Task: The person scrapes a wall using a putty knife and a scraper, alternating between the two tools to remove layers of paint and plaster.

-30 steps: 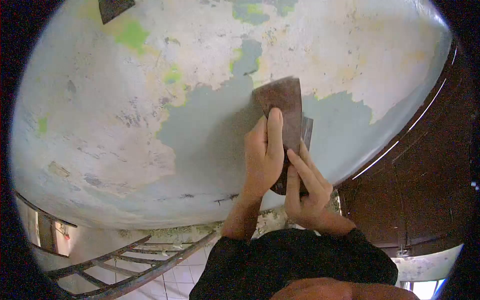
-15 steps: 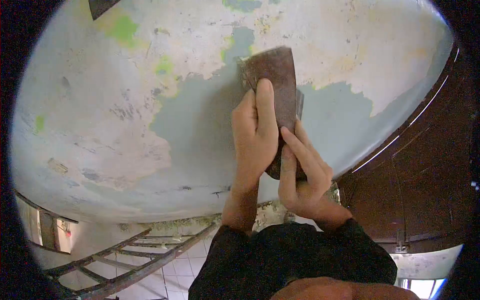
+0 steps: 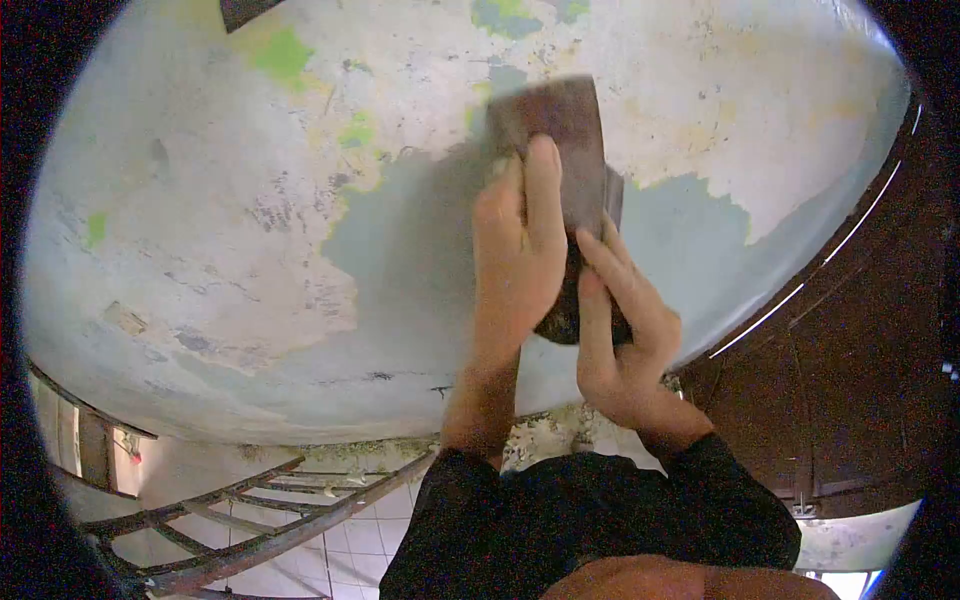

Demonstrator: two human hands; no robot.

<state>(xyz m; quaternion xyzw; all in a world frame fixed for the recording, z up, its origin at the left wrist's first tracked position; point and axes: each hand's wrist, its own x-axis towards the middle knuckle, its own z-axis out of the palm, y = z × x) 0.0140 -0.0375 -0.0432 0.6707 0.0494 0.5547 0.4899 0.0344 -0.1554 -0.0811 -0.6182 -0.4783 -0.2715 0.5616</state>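
A folded sheet of brown sandpaper [image 3: 565, 120] lies against the patchy wall [image 3: 400, 240], its upper edge blurred. My left hand [image 3: 520, 235] is closed on its left side, the thumb stretched up along the face. Lower on the right, my right hand [image 3: 635, 330] pinches the sheet near its bottom end, with fingers on its front. A grey, narrow edge shows behind the sheet on the right; I cannot make out what it belongs to. Around the sheet, the wall shows blue-grey areas between pale, flaking coating and green spots.
A rusty metal ladder [image 3: 270, 540] slants across the lower left, above white floor tiles [image 3: 365, 550]. Dark brown panelling [image 3: 830, 370] borders the wall on the right. A dark corner piece [image 3: 243, 12] enters at the top left. An opening [image 3: 95, 440] shows at far left.
Both hands and the sandpaper have moved slightly up and to the right in view. The wall has also shifted to the right as the camera turned. The grip is the same.
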